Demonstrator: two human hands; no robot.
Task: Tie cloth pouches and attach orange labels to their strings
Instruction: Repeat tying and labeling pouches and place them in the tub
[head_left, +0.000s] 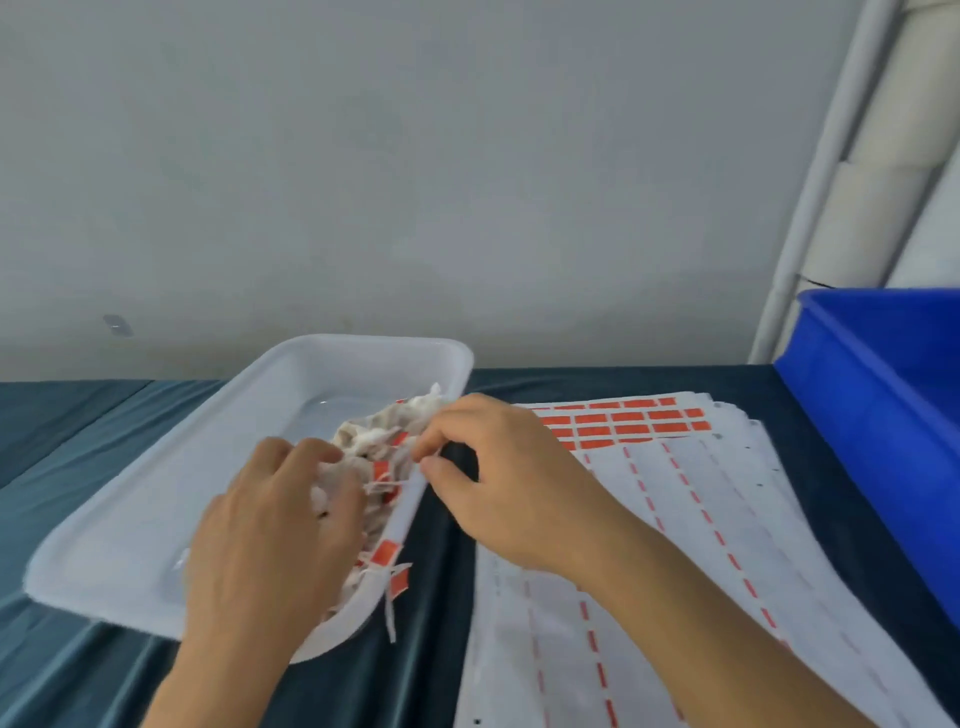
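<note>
Reaching into the white plastic tray (156, 499) at lower left of the frame, the left hand (270, 525) lies over a heap of cloth pouches (374, 431) with its fingers curled down into the cloth; whether they grip one pouch or only rest on the pile, I cannot tell. The right hand (498, 478) sits at the tray's right rim, thumb and forefinger drawn together as if pinching a thin string, though blur hides what lies between them. Several pouches already carry orange labels (387, 552), and loose white strings (389, 608) trail over the rim near the bottom of the tray.

The main risk is tangling: the strings lie crossed among the pouches, so lifting one could drag its neighbours out onto the dark blue table (78, 431). A tug on a labelled string could also peel its label loose. The label sheets (623, 421) lie just beside the right wrist, mostly stripped, with the remaining orange stickers at centre right; a sweep of the forearm could shift the stack. A blue bin (883, 364) stands at the right edge.
</note>
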